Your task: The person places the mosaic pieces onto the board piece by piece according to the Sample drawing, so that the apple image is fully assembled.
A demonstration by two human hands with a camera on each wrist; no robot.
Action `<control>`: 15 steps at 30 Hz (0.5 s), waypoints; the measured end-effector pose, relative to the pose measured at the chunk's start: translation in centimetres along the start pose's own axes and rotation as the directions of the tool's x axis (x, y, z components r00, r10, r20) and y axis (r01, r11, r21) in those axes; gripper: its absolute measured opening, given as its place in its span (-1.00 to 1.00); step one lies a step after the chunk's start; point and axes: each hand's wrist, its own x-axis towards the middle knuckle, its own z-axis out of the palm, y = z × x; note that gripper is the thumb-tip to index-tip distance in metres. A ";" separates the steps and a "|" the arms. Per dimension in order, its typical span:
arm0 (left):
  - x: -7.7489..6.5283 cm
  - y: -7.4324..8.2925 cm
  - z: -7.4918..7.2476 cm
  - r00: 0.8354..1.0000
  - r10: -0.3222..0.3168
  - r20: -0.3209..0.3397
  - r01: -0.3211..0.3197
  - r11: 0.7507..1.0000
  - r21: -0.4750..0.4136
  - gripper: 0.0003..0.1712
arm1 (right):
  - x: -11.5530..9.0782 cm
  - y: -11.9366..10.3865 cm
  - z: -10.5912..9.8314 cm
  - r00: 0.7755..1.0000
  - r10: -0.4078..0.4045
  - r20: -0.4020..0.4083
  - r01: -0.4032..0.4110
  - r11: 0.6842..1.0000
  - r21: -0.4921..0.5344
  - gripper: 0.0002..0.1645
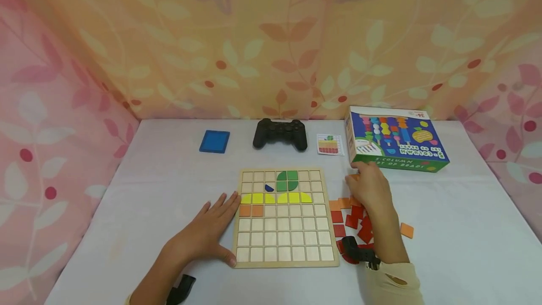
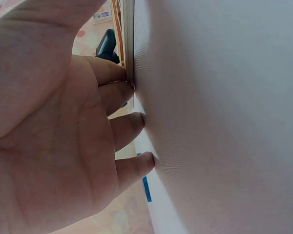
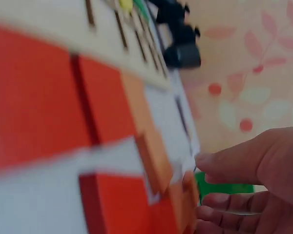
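A wooden grid board (image 1: 288,264) lies on the white table, with green quarter-round pieces (image 1: 287,180), a row of yellow pieces (image 1: 258,198), a small dark blue piece (image 1: 269,188) and two orange square tiles (image 1: 251,210) in its cells. My left hand (image 1: 207,232) lies spread along the board's left edge, thumb at the near corner; in the left wrist view its fingertips (image 2: 147,158) touch the table. Beyond the board's right side, my right hand (image 1: 372,187) reaches down to loose orange tiles (image 3: 154,161). A gap shows between its thumb and fingers (image 3: 217,200); contact with a tile is unclear.
Loose red tiles (image 1: 352,221) lie heaped right of the board, one orange tile (image 1: 407,230) apart from them. Behind stand a blue square tray (image 1: 214,141), a black game controller (image 1: 280,134), a pattern card (image 1: 330,144) and a toy box (image 1: 398,138).
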 end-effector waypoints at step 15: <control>-0.1 0.3 -0.3 1.000 -0.014 0.004 0.014 1.000 -0.001 0.67 | 0.7 1.8 -0.2 0.995 0.098 -0.002 -0.098 0.995 0.019 -0.60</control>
